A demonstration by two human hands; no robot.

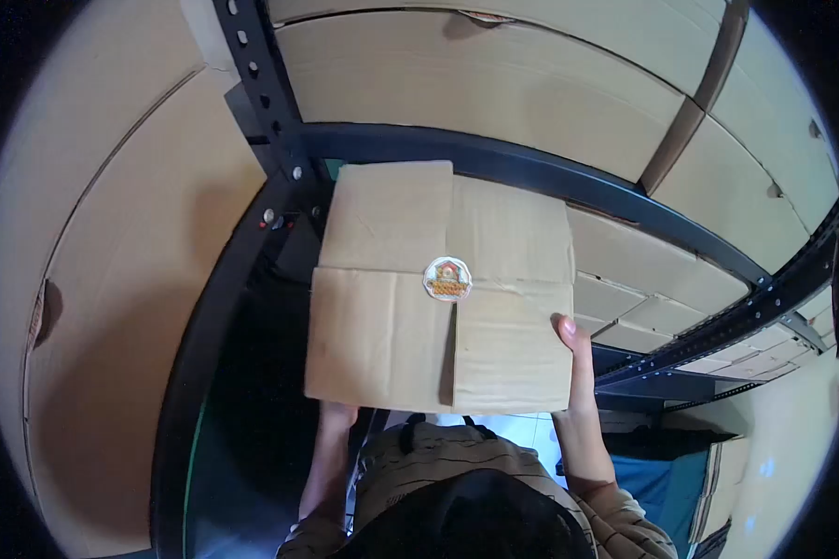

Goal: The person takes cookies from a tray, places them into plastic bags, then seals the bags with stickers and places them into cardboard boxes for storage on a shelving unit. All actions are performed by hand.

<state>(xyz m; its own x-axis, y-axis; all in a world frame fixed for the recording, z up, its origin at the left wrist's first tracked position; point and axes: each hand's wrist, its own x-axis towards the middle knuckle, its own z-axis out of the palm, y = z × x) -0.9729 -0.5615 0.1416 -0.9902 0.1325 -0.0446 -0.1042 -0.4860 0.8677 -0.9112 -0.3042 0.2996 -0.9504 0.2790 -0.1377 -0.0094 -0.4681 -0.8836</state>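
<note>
A brown cardboard box [382, 335] with interlocked top flaps is held up in front of my body. A round white sticker [448, 279] with an orange and red print sits where its flaps meet. My right hand [574, 352] grips the box's right side, the thumb on the top edge and the other fingers hidden. Under the near left corner is my left hand [338, 413], mostly covered by the box, so its fingers do not show. The box's far edge lies close to a dark shelf beam.
Dark metal shelving with a perforated upright [268, 112] and a crossbeam [475, 149] stands ahead. Large cartons [475, 79] fill the upper level, with more cartons [657, 270] on the right. Another tall carton [149, 279] is at the left. Flattened cardboard [718, 489] stands at lower right.
</note>
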